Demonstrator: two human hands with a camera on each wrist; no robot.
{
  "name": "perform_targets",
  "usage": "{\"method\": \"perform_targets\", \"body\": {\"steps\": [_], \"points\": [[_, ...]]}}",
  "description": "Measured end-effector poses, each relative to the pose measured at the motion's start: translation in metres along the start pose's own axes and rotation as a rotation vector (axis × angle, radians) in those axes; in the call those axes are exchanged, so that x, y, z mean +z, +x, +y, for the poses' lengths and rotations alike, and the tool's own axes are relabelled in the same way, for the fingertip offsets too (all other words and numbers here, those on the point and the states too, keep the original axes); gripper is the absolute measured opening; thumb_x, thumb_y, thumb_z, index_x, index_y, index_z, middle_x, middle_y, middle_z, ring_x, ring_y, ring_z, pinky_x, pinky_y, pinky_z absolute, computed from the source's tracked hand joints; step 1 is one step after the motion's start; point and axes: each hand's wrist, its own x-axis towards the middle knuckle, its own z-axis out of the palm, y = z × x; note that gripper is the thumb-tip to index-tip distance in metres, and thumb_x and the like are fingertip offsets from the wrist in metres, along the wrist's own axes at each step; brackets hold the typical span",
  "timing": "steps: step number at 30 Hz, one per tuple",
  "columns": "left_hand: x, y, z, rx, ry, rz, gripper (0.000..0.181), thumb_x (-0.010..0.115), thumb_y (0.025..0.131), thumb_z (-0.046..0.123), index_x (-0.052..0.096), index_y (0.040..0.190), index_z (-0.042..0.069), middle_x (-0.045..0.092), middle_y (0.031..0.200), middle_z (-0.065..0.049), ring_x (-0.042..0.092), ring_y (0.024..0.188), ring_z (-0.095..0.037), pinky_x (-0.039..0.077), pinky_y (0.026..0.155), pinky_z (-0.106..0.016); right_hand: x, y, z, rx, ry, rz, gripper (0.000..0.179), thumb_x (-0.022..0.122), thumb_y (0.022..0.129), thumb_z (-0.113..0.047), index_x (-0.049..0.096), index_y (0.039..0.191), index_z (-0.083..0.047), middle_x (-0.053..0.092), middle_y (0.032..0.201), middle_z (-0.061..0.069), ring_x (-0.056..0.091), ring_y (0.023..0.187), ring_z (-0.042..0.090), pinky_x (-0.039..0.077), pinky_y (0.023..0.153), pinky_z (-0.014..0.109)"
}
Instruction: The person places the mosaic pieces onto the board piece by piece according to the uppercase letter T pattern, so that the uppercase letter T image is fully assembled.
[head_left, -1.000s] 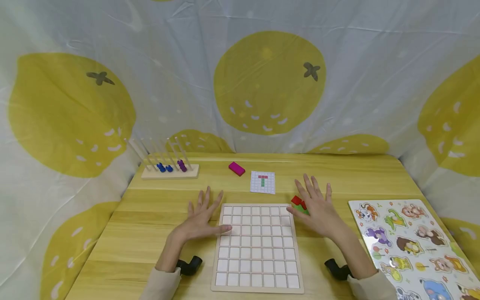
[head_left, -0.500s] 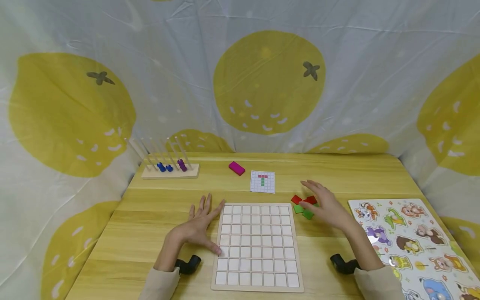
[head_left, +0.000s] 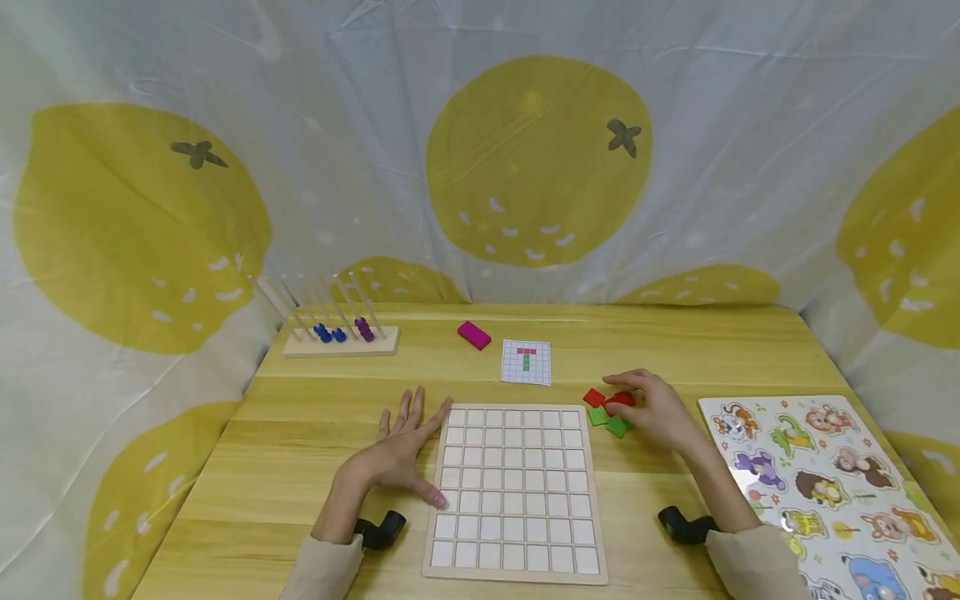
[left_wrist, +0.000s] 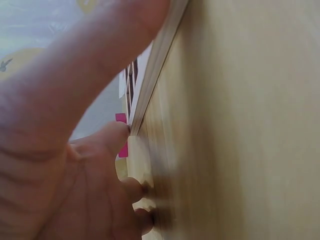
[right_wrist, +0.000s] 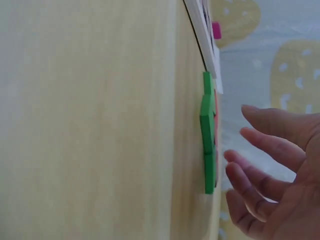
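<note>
Head view shows your left hand (head_left: pixel 393 457) spread wide and holding nothing, its thumb and index finger at the left edge of the board (head_left: pixel 517 577). That board lies between your hands, flat on the tabletop (head_left: pixel 247 500), its square cells pale.

Your right hand (head_left: pixel 660 412) is loosely curved, with a clear gap between thumb and fingers. It hangs over the red tiles (head_left: pixel 594 397) and green tiles (head_left: pixel 597 416), which lie in a small cluster just off the board's far-right corner. In the right wrist view its fingertips are apart from the tiles, and it has hold of nothing.

Beyond your hands and between them lies the card (head_left: pixel 526 362), printed with a red and green T. Farther off and to its left is the pink block (head_left: pixel 474 335). Past your left hand, toward the left, stands the rod stand (head_left: pixel 341 348), carrying blue and purple beads (head_left: pixel 364 331). Right of your right hand is the animal puzzle (head_left: pixel 828 467). Lemon-printed cloth (head_left: pixel 360 167) hangs behind everything.
</note>
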Motion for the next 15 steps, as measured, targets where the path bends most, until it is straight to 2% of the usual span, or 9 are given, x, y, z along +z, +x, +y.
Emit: {"method": "perform_targets", "body": {"steps": [3, 6, 15], "points": [[-0.001, 0.0, 0.0, 0.001, -0.006, 0.0, 0.143, 0.097, 0.061, 0.046, 0.005, 0.168, 0.022, -0.028, 0.167, -0.026, -0.029, 0.154, -0.046, -0.018, 0.121, -0.071, 0.004, 0.004, -0.001, 0.015, -0.01, -0.006, 0.039, 0.078, 0.092, -0.012, 0.071, 0.128, 0.0, 0.067, 0.124, 0.022, 0.063, 0.104, 0.033, 0.054, 0.084, 0.039], [-0.001, 0.001, 0.0, 0.0, -0.011, -0.001, 0.141, 0.096, 0.062, 0.046, 0.006, 0.168, 0.024, -0.029, 0.167, -0.026, -0.029, 0.154, -0.046, -0.018, 0.121, -0.071, 0.007, 0.008, -0.003, 0.051, -0.004, -0.008, 0.038, 0.078, 0.092, -0.014, 0.072, 0.127, -0.001, 0.068, 0.121, 0.02, 0.061, 0.098, 0.028, 0.049, 0.079, 0.03], [-0.001, 0.002, 0.0, -0.006, -0.009, -0.002, 0.14, 0.096, 0.062, 0.046, 0.006, 0.168, 0.025, -0.029, 0.167, -0.025, -0.029, 0.155, -0.045, -0.016, 0.122, -0.071, 0.012, 0.017, -0.007, 0.075, -0.001, 0.002, 0.029, 0.079, 0.091, -0.012, 0.076, 0.117, 0.001, 0.068, 0.105, 0.016, 0.054, 0.082, 0.018, 0.044, 0.065, 0.024]]}}
